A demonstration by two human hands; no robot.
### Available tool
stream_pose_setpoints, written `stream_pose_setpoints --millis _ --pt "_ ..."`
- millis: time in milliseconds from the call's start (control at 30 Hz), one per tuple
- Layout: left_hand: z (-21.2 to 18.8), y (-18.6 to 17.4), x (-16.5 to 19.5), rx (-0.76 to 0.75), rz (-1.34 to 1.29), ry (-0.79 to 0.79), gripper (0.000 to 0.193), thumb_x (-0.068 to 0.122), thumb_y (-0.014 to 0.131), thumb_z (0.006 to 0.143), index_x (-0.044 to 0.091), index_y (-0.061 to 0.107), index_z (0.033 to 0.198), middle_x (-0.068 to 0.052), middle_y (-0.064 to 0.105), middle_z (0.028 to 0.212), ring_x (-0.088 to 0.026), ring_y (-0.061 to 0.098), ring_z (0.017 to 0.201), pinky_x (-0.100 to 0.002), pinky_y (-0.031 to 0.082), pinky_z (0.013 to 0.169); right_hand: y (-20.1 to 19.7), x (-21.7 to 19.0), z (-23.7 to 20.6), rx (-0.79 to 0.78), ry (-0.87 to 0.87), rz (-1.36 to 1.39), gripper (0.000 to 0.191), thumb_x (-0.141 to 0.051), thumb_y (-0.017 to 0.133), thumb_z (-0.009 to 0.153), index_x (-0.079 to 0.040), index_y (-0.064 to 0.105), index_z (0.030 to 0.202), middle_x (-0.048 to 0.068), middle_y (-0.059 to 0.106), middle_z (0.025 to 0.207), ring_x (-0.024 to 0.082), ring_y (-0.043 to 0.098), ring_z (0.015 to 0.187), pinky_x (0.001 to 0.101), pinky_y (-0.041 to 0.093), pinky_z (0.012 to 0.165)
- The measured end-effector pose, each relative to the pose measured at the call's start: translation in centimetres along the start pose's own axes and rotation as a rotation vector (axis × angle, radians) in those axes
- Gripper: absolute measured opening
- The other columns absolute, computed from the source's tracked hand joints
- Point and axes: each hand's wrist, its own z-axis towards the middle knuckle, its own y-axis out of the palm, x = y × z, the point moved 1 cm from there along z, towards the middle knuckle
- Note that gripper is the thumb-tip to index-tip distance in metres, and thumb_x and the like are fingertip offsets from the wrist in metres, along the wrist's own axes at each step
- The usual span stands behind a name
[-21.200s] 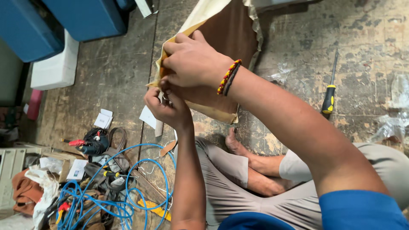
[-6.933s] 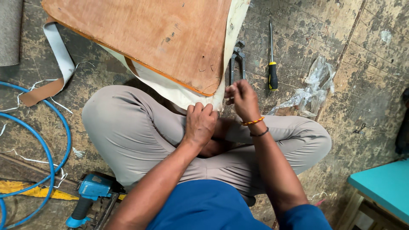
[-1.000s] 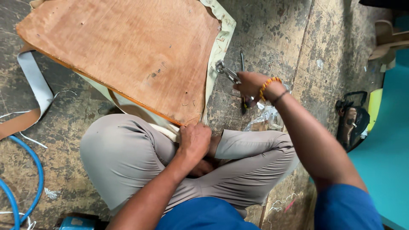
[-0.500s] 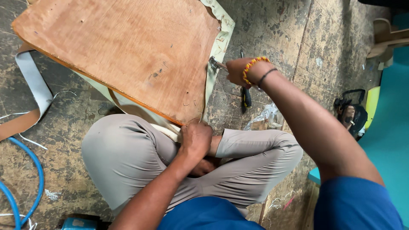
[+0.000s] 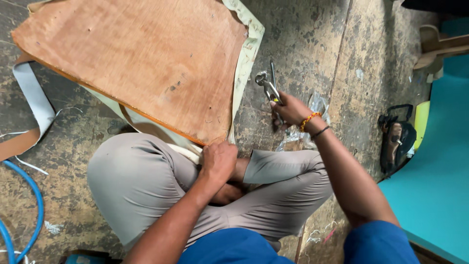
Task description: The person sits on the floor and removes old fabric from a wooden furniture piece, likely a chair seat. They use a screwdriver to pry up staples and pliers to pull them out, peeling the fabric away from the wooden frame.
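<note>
I sit cross-legged on a worn concrete floor with a brown plywood panel (image 5: pixel 146 63) resting on my left knee. Pale green fabric (image 5: pixel 246 54) wraps its edges. My left hand (image 5: pixel 219 161) pinches the panel's near corner and the fabric there. My right hand (image 5: pixel 289 111) is out on the floor to the right, closed around the handles of metal pliers (image 5: pixel 266 87) whose jaws point away from me. A screwdriver (image 5: pixel 272 73) lies just beside the pliers.
A grey and brown strap (image 5: pixel 29 98) trails on the floor at left. A blue hose (image 5: pixel 34 195) curves at lower left. Crumpled clear plastic (image 5: pixel 312 105) lies by my right wrist. A dark tool (image 5: pixel 394 142) sits beside a teal surface (image 5: pixel 435 186) at right.
My right hand has drawn back a little along the floor and closed on the pliers. My left hand has stayed on the panel's corner.
</note>
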Motion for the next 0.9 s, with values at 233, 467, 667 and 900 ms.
stream_pose_setpoints --millis 233,467,667,900 --pt "0.4 -0.1 0.0 -0.05 -0.005 0.002 0.015 0.005 0.069 0.07 0.004 0.077 0.083 -0.019 0.074 0.091 -0.038 0.074 0.083 -0.05 0.059 0.071 -4.3 -4.8 4.1 -0.07 0.024 -0.734 0.051 -0.039 0.054 0.104 -0.015 0.046 0.148 0.014 0.073 0.11 0.024 0.069 0.076 0.0427 0.059 0.073" --pt "0.9 0.6 -0.6 0.082 -0.018 0.028 0.013 0.005 0.068 0.069 0.003 0.078 0.078 -0.022 0.073 0.082 -0.041 0.074 0.076 -0.051 0.06 0.064 -5.8 -10.3 6.9 -0.175 0.139 -1.0 0.045 -0.034 0.054 0.105 -0.019 0.051 0.148 0.017 0.071 0.115 0.03 0.069 0.094 0.0451 0.058 0.078" --pt "1.2 0.2 -0.4 0.044 -0.052 -0.037 0.013 0.008 0.067 0.074 0.003 0.078 0.079 -0.023 0.073 0.083 -0.042 0.073 0.078 -0.053 0.059 0.065 -5.8 -9.7 8.1 -0.157 0.0 -1.034 0.03 -0.02 0.052 0.105 -0.011 0.067 0.129 0.012 0.074 0.092 0.021 0.067 0.072 0.0391 0.057 0.067" --pt "0.9 -0.6 -0.3 0.034 -0.068 0.003 0.013 0.006 0.064 0.073 0.003 0.077 0.077 -0.022 0.073 0.086 -0.043 0.073 0.079 -0.053 0.059 0.066 -3.1 -1.1 5.0 0.008 0.032 -0.398 0.033 -0.03 0.053 0.104 -0.014 0.061 0.132 0.011 0.073 0.087 0.019 0.063 0.067 0.0368 0.056 0.063"
